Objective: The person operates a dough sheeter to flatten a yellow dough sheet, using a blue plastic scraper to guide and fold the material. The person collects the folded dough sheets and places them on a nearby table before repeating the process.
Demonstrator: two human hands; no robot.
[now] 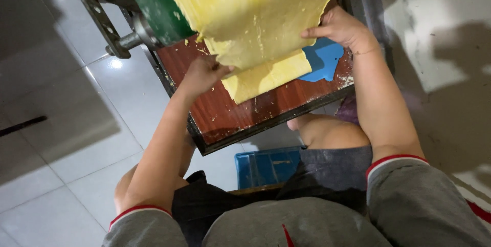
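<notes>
A wide yellow dough sheet (255,11) hangs down from a green roller machine (153,9) onto a reddish wooden board (230,114). The sheet's lower end lies folded on the board (266,75). My left hand (202,75) pinches the sheet's lower left edge. On the right edge, my right hand (340,28) grips the sheet with the thumb on top. A blue piece (322,60) lies on the board under the dough near my right hand.
A metal crank shaft (125,42) sticks out from the machine's left side. Yellow crumbs dot the board. A blue plastic crate (266,166) sits on the pale tiled floor (76,139) between my bare knees. A dark frame (365,1) stands at the right.
</notes>
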